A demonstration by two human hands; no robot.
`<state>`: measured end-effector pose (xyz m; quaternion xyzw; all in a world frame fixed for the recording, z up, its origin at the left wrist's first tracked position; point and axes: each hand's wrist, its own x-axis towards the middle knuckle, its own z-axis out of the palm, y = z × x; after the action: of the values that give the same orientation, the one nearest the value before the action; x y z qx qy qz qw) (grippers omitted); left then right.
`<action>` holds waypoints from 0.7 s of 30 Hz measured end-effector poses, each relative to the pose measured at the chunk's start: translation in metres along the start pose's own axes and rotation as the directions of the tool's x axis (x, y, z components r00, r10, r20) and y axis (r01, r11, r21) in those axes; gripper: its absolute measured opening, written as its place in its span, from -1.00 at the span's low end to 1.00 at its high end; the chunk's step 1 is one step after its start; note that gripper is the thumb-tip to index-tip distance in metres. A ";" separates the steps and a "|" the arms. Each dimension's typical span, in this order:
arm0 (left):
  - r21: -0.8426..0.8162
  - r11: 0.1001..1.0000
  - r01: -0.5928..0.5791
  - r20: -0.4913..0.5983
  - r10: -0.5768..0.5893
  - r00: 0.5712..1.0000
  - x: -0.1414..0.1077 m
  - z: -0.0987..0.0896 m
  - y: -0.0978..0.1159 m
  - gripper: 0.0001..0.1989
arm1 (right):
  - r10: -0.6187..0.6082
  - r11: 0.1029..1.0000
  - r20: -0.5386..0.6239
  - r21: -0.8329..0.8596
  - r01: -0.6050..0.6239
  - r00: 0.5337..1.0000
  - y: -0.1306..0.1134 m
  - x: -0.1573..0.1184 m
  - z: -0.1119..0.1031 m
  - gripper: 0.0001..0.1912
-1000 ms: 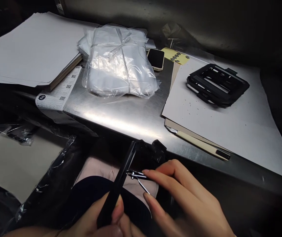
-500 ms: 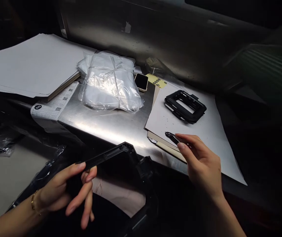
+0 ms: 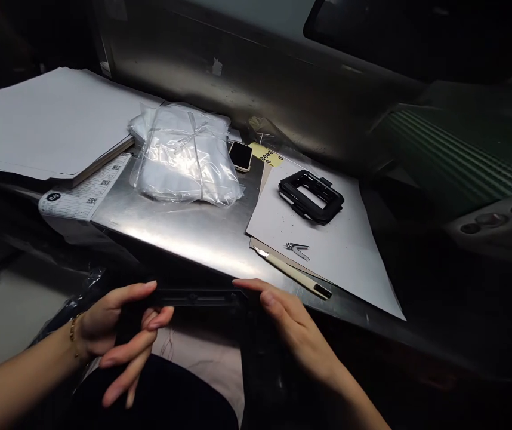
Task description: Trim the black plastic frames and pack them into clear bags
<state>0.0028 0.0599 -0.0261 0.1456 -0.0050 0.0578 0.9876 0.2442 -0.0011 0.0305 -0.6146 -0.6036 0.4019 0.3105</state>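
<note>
My left hand pinches the left end of a black plastic frame between thumb and fingers, its lower fingers hanging loose. At the frame's right corner, my right hand has its fingertips closed on the edge. Much of the frame below blends into the dark background. A small metal nail clipper lies with its lever spread on white paper. Beside it, along the table's front edge, rests a cream-handled craft knife. Farther back on the paper sits a second black plastic frame, with dark crumbs around it.
Bundled clear plastic bags lie on the metal table. Behind them are a phone and a yellow sticker sheet. A stack of large white sheets fills the left. Green ribbed machinery stands at right.
The nail clipper has left my right hand and now lies on the paper. My right hand has moved left onto the held frame, which has turned more level. The view has shifted right.
</note>
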 end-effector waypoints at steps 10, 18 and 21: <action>-0.004 0.996 0.092 -0.014 -0.092 0.996 -0.002 0.002 -0.002 -0.52 | 0.101 0.817 0.255 0.531 -0.226 0.962 -0.010 -0.013 0.006 -0.79; 0.530 0.834 0.156 -0.595 0.235 0.769 -0.008 0.029 0.013 -0.81 | 0.167 0.963 -0.062 0.225 -0.150 0.984 0.018 -0.025 0.011 -0.66; 0.603 0.755 0.258 -0.622 0.243 0.744 -0.008 0.037 0.019 -0.70 | 0.083 0.997 -0.218 0.011 -0.083 0.972 0.036 -0.021 -0.001 -0.73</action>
<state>-0.0068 0.0664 0.0143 0.4513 0.3698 0.0995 0.8060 0.2635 -0.0242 0.0025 -0.6794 -0.5392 0.3451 0.3585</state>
